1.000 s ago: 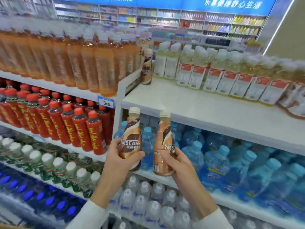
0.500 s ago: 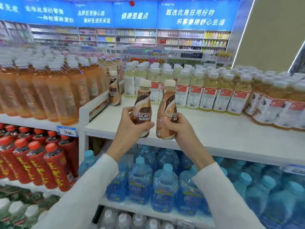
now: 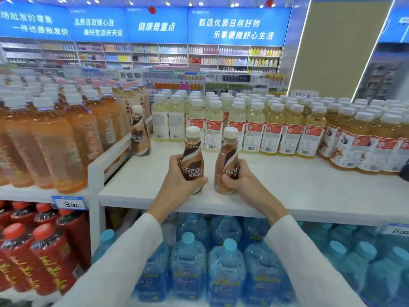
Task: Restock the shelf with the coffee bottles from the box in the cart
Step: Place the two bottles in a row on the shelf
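My left hand (image 3: 177, 181) grips a brown Nescafe coffee bottle (image 3: 192, 158) with a cream cap, held upright over the front of the white shelf (image 3: 287, 191). My right hand (image 3: 241, 181) grips a second coffee bottle (image 3: 228, 159) right beside it, also upright. Both bottle bases are at or just above the shelf surface; contact cannot be told. A third coffee bottle (image 3: 139, 131) stands on the shelf at its left end, against the white divider (image 3: 106, 160). The box and the cart are out of view.
Rows of pale yellow drink bottles (image 3: 243, 125) fill the back of the shelf. Orange tea bottles (image 3: 55, 138) crowd the left section. Blue water bottles (image 3: 225, 269) and red bottles (image 3: 39, 258) sit on the shelves below. A price tag (image 3: 68, 203) hangs at the left edge.
Both hands have risen with their bottles from below the shelf edge and moved forward over the shelf front. The view has tilted upward.
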Tool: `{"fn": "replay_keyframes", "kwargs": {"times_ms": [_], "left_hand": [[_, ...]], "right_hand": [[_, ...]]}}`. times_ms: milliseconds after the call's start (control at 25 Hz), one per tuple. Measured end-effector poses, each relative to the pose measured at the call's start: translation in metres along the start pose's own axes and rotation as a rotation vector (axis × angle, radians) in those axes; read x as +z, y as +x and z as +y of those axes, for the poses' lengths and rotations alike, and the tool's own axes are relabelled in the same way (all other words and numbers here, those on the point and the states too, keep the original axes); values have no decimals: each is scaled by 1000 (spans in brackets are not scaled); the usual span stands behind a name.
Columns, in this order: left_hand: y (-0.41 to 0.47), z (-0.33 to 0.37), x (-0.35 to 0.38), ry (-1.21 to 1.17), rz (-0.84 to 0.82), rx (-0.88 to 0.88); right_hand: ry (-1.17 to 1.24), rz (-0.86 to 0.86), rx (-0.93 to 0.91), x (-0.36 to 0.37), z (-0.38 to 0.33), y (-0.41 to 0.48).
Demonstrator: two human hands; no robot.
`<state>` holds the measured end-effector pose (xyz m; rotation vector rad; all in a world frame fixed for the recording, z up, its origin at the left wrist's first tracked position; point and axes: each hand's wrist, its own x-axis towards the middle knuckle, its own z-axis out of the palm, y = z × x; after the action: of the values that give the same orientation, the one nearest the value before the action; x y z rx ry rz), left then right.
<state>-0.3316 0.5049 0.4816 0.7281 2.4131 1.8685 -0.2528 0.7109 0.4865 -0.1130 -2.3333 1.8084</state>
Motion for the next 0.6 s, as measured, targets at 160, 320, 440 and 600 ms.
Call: {"fn": "replay_keyframes", "kwargs": {"times_ms": [160, 320, 440, 600], "left_hand": [[-12, -10, -3, -38, -4, 2], [-18, -17, -12, -84, 9, 16], [-18, -17, -10, -68, 50, 41], [-18, -14, -9, -43, 67, 43]], "right_hand": [[118, -23, 12, -10, 0, -4], [155, -4, -50, -19, -2, -12], [23, 61, -101, -12, -3, -17], [-140, 198, -142, 10, -6, -19]]}}
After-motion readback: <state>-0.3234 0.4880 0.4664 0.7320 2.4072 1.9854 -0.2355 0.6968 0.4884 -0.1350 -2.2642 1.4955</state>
